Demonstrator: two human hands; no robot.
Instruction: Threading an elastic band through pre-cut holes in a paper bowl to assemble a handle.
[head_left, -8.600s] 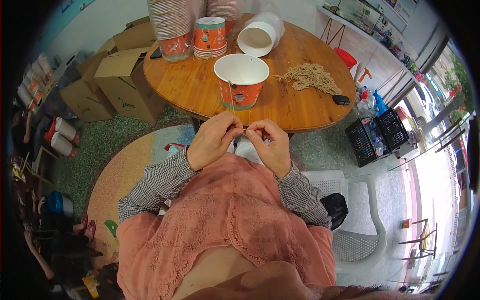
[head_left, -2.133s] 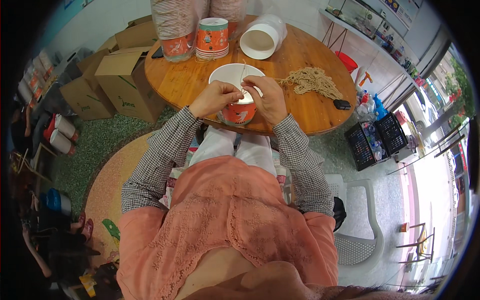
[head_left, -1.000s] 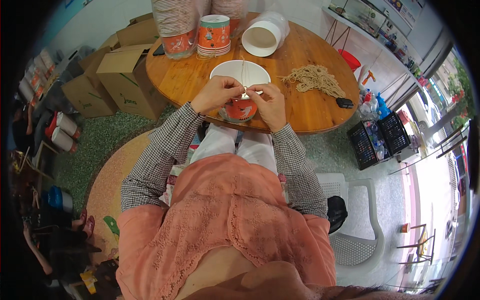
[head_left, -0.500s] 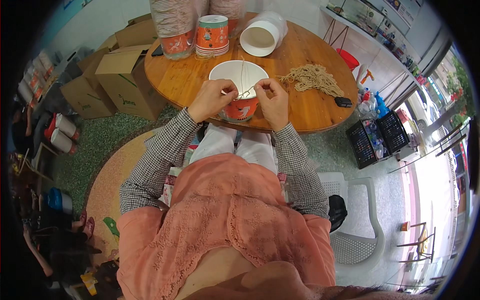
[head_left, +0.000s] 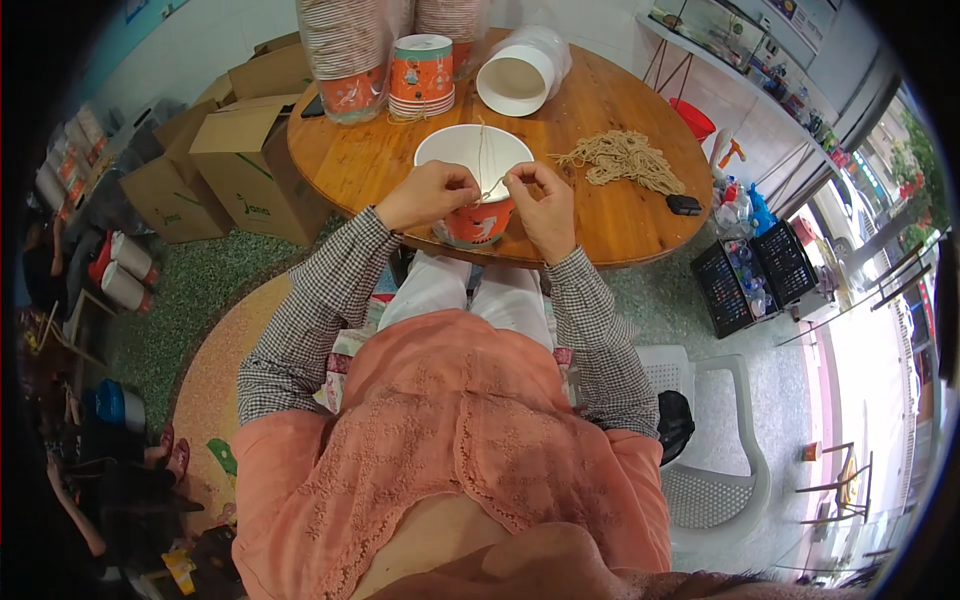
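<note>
An orange paper bucket (head_left: pixel 473 228) with a white inside stands upright at the near edge of the round wooden table (head_left: pixel 360 170). A thin tan cord (head_left: pixel 484 150) runs across its opening to the near rim. Over the rim's left part, my left hand (head_left: pixel 436 194) pinches the cord between thumb and fingertips. Opposite it, my right hand (head_left: pixel 541 205) pinches the cord too, a short span of it showing between the two hands. To the right on the table lies a loose heap of tan cords (head_left: pixel 628 162).
Stacked paper buckets in clear plastic (head_left: pixel 345 60), a small orange stack (head_left: pixel 421 75) and a white stack on its side (head_left: pixel 515 82) stand at the table's back. A small black object (head_left: pixel 684 205) lies at the right edge. Cardboard boxes (head_left: pixel 250 170) sit left, a white plastic chair (head_left: pixel 740 440) right.
Both hands remain at the near rim with the cord; the right fingers have shifted slightly left and curled in a little. The whole view has moved slightly.
</note>
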